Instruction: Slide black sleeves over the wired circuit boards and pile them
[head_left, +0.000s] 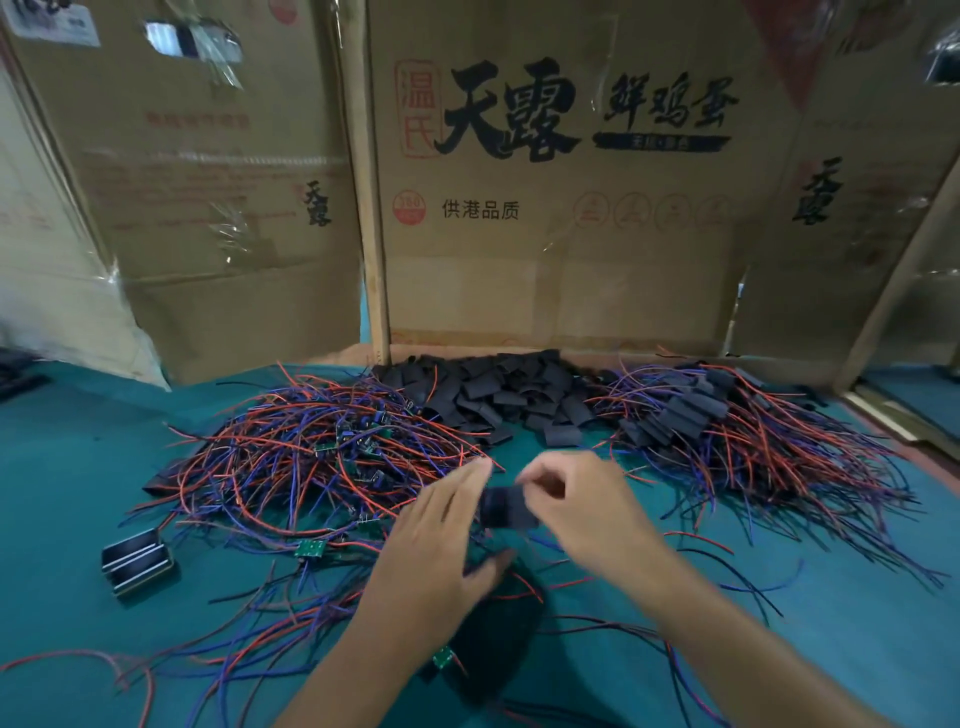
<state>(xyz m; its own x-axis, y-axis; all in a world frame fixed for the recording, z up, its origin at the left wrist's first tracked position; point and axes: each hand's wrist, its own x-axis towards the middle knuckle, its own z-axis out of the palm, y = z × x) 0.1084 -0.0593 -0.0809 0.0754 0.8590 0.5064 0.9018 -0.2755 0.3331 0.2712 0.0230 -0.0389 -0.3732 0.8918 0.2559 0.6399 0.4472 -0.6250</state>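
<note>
Table (78, 467): heap of bare wired boards (322, 457) at left, pile of loose sleeves (498, 395) centre-back, pile of sleeved boards (727, 431) at right. Cardboard boxes (561, 208) stand behind all three. Small metal block (137, 561) front-left of bare heap. Both hands before the sleeve pile.

from my remote station i log two forearms entering from the lower edge of the head view, both bare as far as the frame shows. no sleeve, cuff or glove is in sight on either. the left hand (441, 540) is bare, with no ring, strap or watch visible at the wrist. the right hand (576, 499) is likewise bare, the wrist uncovered. both hands are softened by motion blur, most of all at the fingertips, so nails and fine detail cannot be judged. upper arms and clothing lie outside the frame.
</note>
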